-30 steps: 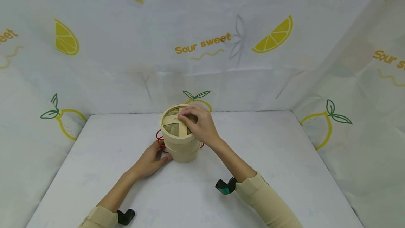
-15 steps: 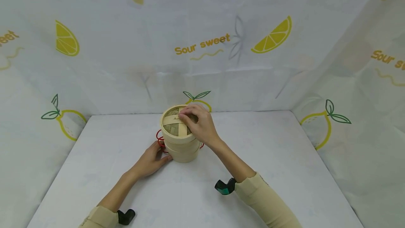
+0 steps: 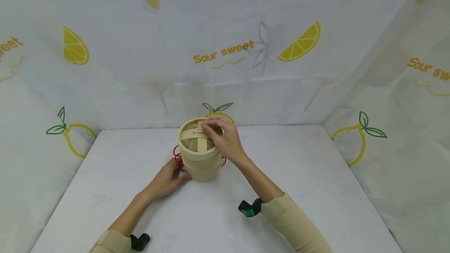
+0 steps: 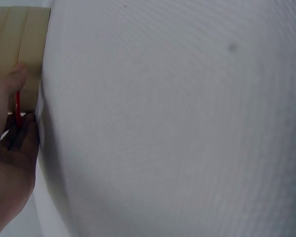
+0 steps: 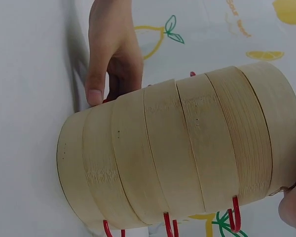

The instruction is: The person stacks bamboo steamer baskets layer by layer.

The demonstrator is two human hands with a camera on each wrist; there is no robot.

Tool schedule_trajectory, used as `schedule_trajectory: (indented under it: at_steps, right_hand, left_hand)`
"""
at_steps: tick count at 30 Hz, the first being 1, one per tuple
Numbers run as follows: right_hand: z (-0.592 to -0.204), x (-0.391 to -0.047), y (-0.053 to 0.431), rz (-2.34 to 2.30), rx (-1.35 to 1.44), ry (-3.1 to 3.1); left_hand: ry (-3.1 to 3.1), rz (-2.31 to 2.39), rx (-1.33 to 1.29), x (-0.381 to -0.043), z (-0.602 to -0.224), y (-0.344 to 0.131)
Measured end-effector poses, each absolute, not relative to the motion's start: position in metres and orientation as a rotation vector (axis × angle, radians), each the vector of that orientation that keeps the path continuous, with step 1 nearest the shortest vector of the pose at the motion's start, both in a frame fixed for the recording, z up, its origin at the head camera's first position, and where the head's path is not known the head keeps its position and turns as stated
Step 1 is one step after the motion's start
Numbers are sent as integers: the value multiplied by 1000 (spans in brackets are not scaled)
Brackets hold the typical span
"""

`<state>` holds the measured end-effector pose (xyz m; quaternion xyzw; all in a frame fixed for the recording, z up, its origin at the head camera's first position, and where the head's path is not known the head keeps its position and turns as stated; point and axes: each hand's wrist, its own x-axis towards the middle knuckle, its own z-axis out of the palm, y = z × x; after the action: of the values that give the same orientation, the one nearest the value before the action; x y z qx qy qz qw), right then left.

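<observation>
A stack of round bamboo steamers (image 3: pixel 201 169) stands on the white table, topped by a woven lid (image 3: pixel 190 144) with crossed strips. My right hand (image 3: pixel 226 139) reaches over the lid, thumb and fingertips pinching at the small loop in its middle. Low on the stack's left side, my left hand (image 3: pixel 165 178) grips the bottom tier. In the left wrist view its thumb lies on the bamboo, and its fingers curl by a red handle (image 4: pixel 18 106). The right wrist view shows the tiers (image 5: pixel 158 148) fitted together, with more red handles (image 5: pixel 236 212) along the side.
The table (image 3: pixel 299 175) ends at a white curtain (image 3: pixel 225 18) printed with lemons and lettering, which also hangs along both sides. Black wrist mounts (image 3: pixel 140 242) sit at both sleeve cuffs.
The head view has tipped up slightly. Both hands keep their places on the steamer stack, and the lid still sits on top.
</observation>
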<state>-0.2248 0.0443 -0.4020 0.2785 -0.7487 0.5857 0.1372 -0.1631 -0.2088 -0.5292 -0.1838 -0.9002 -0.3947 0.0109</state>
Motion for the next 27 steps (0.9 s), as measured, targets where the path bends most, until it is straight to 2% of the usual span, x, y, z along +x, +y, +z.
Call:
schedule_trajectory:
  at_steps: [14, 27]
  right_hand:
    - [-403, -221, 60, 1736, 745, -2115]
    - [-405, -214, 78, 1668, 693, -2118]
  left_hand:
    - [-2783, -1204, -596, -166, -533, -209]
    - [-2735, -1373, -541, -164, -539, -222]
